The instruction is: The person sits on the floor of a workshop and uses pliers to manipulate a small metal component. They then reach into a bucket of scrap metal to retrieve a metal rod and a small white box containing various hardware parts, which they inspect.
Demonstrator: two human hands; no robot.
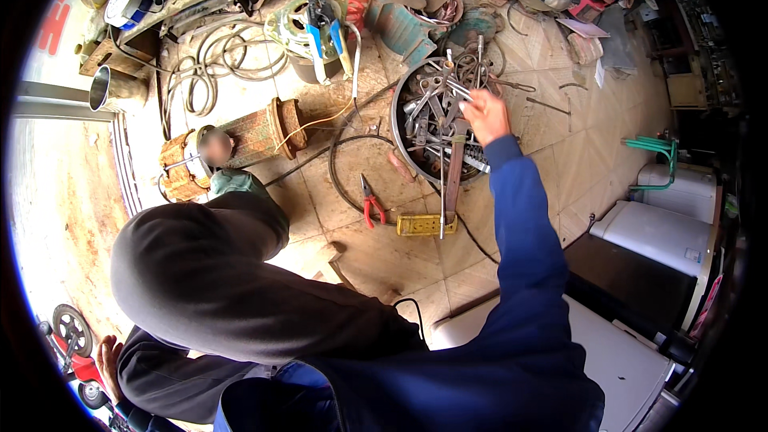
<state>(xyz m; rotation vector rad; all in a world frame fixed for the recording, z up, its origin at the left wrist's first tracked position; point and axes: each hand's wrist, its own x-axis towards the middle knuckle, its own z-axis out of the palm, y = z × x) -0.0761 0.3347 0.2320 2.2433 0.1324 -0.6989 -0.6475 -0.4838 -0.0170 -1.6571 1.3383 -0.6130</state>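
A grey metal spanner [462, 90] is being gripped by the right hand [486, 116] over the round tool-filled tub [398, 124]; red-handled pliers [371, 206] are lying nearby.

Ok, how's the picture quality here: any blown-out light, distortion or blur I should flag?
Head view: daylight blows out the left edge beside the metal cup; fisheye bends the floor tiles toward the dark rim; one small blurred patch sits near the rusty motor; the right hand over the tool pan is sharp enough; the left hand isn't in frame.
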